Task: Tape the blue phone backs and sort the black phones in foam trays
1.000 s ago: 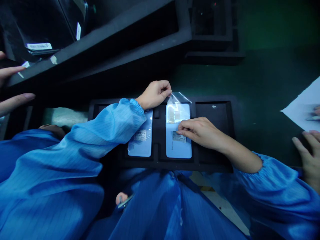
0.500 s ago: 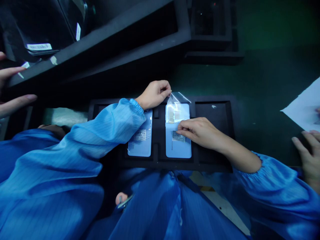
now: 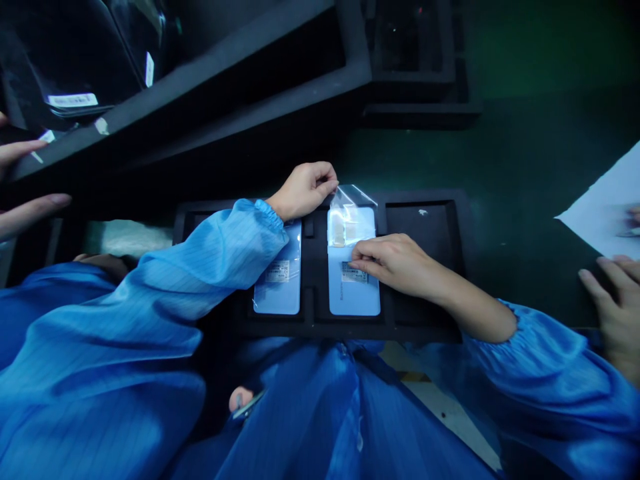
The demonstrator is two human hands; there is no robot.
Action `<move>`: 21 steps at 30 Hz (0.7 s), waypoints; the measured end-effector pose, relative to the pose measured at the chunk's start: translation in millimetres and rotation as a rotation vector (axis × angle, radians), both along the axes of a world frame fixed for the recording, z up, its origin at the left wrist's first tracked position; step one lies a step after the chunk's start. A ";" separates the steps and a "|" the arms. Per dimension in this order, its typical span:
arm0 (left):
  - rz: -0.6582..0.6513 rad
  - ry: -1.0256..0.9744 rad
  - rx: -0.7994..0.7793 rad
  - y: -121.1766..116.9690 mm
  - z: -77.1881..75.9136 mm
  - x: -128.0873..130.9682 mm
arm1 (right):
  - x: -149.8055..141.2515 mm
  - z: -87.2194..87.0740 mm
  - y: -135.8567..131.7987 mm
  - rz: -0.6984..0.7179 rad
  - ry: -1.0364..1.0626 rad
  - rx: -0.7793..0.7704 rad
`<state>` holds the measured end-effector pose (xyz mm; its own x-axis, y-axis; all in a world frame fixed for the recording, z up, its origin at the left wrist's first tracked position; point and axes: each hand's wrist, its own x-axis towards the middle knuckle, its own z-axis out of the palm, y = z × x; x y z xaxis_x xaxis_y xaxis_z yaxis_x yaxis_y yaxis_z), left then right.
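Head view: left-hand fingers (image 3: 325, 177) curl closed just beside a clear plastic film (image 3: 353, 210), any hold unclear; right-hand fingers (image 3: 365, 257) lie open on a pale-blue rectangular phone (image 3: 353, 297) seated in a black foam tray (image 3: 430, 223).

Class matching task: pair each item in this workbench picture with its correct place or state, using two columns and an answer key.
Items:
1. left hand
2. right hand
3. clear plastic film
4. white paper sheet

Places:
A. on the dark green bench, far right
B. touching the label on the light-blue phone
C. over that phone's upper part
D. beside the film's top edge

Pairs: 1-D, 2-B, 3-C, 4-A
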<state>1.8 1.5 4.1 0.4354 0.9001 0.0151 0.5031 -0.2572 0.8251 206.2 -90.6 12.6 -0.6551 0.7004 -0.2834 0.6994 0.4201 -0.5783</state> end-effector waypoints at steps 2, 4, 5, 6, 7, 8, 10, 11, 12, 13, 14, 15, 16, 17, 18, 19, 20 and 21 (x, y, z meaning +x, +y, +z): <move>-0.001 0.000 0.003 0.1 -0.2 -0.2 | -0.1 0.2 -0.1 0.001 -0.012 0.000; -0.002 0.006 0.012 0.1 -0.4 -0.3 | -0.4 0.6 -0.2 0.000 -0.025 -0.001; -0.001 0.009 0.015 0.1 -0.5 -0.4 | -0.7 0.9 -0.1 -0.001 -0.029 0.000; -0.001 0.011 0.017 0.0 -0.6 -0.6 | -0.9 1.1 0.1 -0.003 -0.034 0.001; -0.002 0.012 0.017 0.0 -0.7 -0.7 | -1.2 1.4 0.3 -0.002 -0.037 0.004; -0.004 0.012 0.017 0.1 -0.9 -0.9 | -1.4 1.6 0.4 -0.002 -0.038 0.009; -0.009 0.013 0.020 0.3 -1.0 -1.3 | -1.7 1.8 0.6 -0.001 -0.043 0.014; -0.009 0.015 0.025 0.4 -1.1 -1.4 | -1.7 1.8 0.6 0.002 -0.045 0.014; -0.010 0.016 0.029 0.5 -1.1 -1.5 | -1.7 1.7 0.5 0.003 -0.047 0.015; -0.010 0.017 0.033 0.6 -1.1 -1.5 | -1.7 1.6 0.4 0.005 -0.051 0.017; -0.009 0.018 0.037 0.6 -1.0 -1.4 | -1.7 1.3 0.2 0.006 -0.055 0.020; -0.008 0.017 0.038 0.6 -1.0 -1.2 | -1.8 1.1 0.1 0.009 -0.058 0.026; -0.008 0.017 0.037 0.6 -0.9 -1.0 | -1.9 0.9 0.0 0.012 -0.060 0.033; -0.008 0.017 0.035 0.6 -0.9 -0.7 | -2.1 0.9 0.0 0.015 -0.064 0.038; -0.010 0.015 0.032 0.6 -0.9 -0.5 | -2.3 0.9 0.0 0.017 -0.071 0.043; -0.011 0.011 0.032 0.7 -1.1 -0.4 | -2.6 1.1 0.0 0.018 -0.079 0.046; -0.014 0.006 0.032 0.7 -1.4 -0.3 | -2.8 1.4 0.0 0.017 -0.088 0.049; -0.018 -0.002 0.034 0.9 -1.8 -0.3 | -3.0 1.7 0.0 0.016 -0.096 0.052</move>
<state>1.5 2.3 2.3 0.4514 0.8911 0.0462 0.4965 -0.2938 0.8168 203.2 -90.6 14.3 -0.6381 0.7053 -0.3088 0.7433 0.4598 -0.4858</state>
